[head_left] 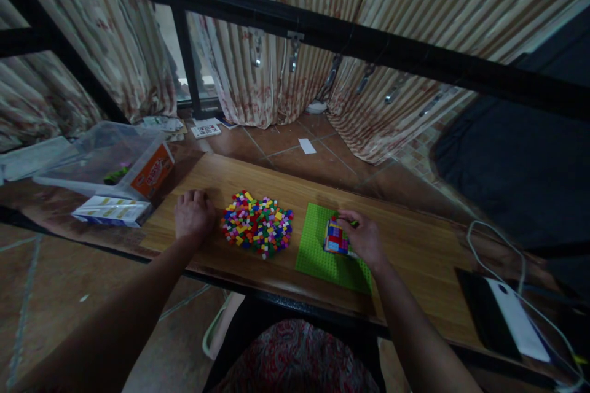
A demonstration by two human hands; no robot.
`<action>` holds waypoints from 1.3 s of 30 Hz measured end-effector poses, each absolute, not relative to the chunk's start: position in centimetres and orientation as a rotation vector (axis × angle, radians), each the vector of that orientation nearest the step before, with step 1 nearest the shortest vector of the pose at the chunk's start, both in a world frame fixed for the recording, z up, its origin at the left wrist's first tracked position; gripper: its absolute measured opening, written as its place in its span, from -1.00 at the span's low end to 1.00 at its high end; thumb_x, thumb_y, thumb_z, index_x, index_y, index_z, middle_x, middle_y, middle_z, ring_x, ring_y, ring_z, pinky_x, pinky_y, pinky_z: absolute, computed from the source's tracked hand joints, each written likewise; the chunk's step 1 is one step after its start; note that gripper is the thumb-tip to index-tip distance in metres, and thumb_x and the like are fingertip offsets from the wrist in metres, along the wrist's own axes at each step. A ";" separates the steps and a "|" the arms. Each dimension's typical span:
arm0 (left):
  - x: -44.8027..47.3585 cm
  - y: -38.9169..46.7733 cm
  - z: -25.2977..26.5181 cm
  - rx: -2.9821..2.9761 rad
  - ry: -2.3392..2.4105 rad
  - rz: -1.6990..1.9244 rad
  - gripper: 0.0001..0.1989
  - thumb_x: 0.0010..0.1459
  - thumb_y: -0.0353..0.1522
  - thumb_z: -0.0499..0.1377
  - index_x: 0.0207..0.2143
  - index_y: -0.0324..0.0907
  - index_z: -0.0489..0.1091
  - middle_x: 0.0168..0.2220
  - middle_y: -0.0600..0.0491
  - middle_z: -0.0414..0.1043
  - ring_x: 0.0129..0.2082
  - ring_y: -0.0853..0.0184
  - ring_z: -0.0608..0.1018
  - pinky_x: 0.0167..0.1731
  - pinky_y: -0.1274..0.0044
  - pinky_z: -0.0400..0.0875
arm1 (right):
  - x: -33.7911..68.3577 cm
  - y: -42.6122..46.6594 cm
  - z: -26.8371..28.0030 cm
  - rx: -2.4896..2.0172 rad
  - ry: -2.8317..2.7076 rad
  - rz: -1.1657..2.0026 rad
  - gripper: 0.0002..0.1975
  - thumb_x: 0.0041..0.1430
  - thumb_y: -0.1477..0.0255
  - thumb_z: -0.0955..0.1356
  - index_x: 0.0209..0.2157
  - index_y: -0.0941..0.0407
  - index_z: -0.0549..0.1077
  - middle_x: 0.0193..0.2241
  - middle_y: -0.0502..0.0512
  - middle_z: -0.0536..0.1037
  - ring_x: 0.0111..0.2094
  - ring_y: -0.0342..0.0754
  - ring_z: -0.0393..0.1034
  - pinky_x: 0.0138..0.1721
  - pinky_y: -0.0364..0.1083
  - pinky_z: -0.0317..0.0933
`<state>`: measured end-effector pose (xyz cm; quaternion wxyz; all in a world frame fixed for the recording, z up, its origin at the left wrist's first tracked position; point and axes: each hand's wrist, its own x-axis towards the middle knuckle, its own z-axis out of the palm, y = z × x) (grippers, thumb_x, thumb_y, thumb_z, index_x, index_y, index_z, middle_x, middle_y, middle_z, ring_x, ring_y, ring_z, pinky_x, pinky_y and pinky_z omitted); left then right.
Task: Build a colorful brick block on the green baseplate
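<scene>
On the green baseplate point(311, 245) stands a small, low block structure point(336, 239) of red, blue, yellow and light-coloured toy bricks. My right hand point(362, 233) reaches over its far right side, with thumb and fingers pinched together at its top edge. A small brick seems to be between the fingertips, mostly hidden by them. Left of the baseplate lies a pile of loose multicoloured toy bricks point(258, 224). Beside that pile, my left hand point(194, 215) rests palm down on the wooden board, its fingers lying on the surface and holding nothing.
A clear plastic box point(106, 153) with an orange label and a white carton point(113, 211) stand at the left. At the right lie a white device point(511, 313) and a pale cable point(523, 270). A dark metal bar point(322, 34) crosses before the curtains point(258, 80).
</scene>
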<state>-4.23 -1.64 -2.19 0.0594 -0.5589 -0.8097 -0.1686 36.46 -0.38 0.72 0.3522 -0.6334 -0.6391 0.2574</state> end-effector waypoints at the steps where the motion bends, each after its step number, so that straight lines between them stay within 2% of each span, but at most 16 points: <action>1: -4.2 -1.6 -2.2 -1.691 -2.454 -0.513 -0.68 0.17 -0.32 -0.07 -0.18 -0.25 0.40 -0.12 -0.24 0.40 -0.07 -0.02 0.39 -0.11 0.23 0.29 | 36.5 -0.3 0.8 -1.637 -1.656 0.669 -0.70 0.06 0.25 0.34 -0.22 0.09 0.56 -0.26 0.11 0.62 -0.24 0.02 0.49 -0.11 0.05 0.32; 7: -4.2 -1.7 -2.1 -1.684 -2.478 -0.556 -0.70 0.16 -0.32 -0.05 -0.18 -0.24 0.40 -0.12 -0.22 0.39 -0.06 0.00 0.38 -0.09 0.24 0.28 | 36.5 -0.1 1.0 -1.616 -1.644 0.717 -0.71 0.09 0.25 0.33 -0.24 0.09 0.57 -0.24 0.12 0.63 -0.24 0.01 0.50 -0.14 0.02 0.33; 17: -4.2 -1.7 -2.0 -1.693 -2.464 -0.480 -0.67 0.17 -0.33 -0.06 -0.16 -0.28 0.41 -0.11 -0.23 0.40 -0.07 0.02 0.39 -0.09 0.27 0.28 | 36.3 0.4 0.6 -1.602 -1.584 0.725 -0.73 0.04 0.24 0.35 -0.30 0.09 0.59 -0.29 0.11 0.64 -0.26 0.01 0.51 -0.10 0.04 0.33; 28: -4.4 -1.6 -2.6 -1.699 -2.404 -0.492 -0.69 0.16 -0.33 -0.04 -0.18 -0.28 0.41 -0.13 -0.22 0.40 -0.09 0.03 0.40 -0.07 0.27 0.27 | 35.9 0.5 1.0 -1.583 -1.546 0.748 -0.79 -0.01 0.29 0.36 -0.40 0.09 0.58 -0.36 0.09 0.64 -0.30 0.00 0.52 -0.16 0.01 0.35; 39: -4.6 -1.5 -2.7 -1.710 -2.372 -0.541 -0.66 0.16 -0.34 -0.06 -0.16 -0.29 0.41 -0.14 -0.23 0.41 -0.11 0.01 0.40 -0.09 0.25 0.28 | 36.0 0.7 0.8 -1.599 -1.562 0.752 -0.81 0.01 0.33 0.35 -0.37 0.07 0.58 -0.35 0.07 0.64 -0.31 -0.02 0.52 -0.15 0.00 0.36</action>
